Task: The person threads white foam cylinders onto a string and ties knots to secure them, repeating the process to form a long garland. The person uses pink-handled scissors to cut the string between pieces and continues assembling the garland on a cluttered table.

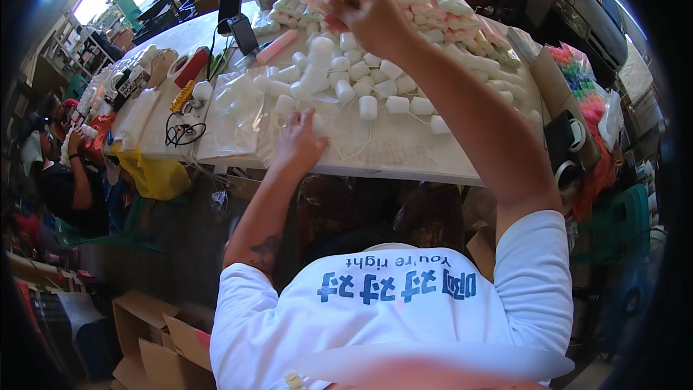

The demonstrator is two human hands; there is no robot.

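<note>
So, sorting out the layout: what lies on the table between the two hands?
In the head view, small white cylinders lie scattered between the left hand and raised right hand.

Bright daylight glares top left; fisheye bends and darkens the rim, edges soft

Hands at table: two, left hand [297, 143] flat on clear bags, right hand [372, 18] raised at frame top. White table [404, 152]: one. Small white cylinders [368, 107] at frame centre: roughly twenty-five loose, exact count unclear. Tape rolls [177, 66] upper left: two. Phone on stand [229, 6]: one. Yellow bag [155, 177] at left: one. Cardboard boxes [155, 343] lower left: about three.
</note>
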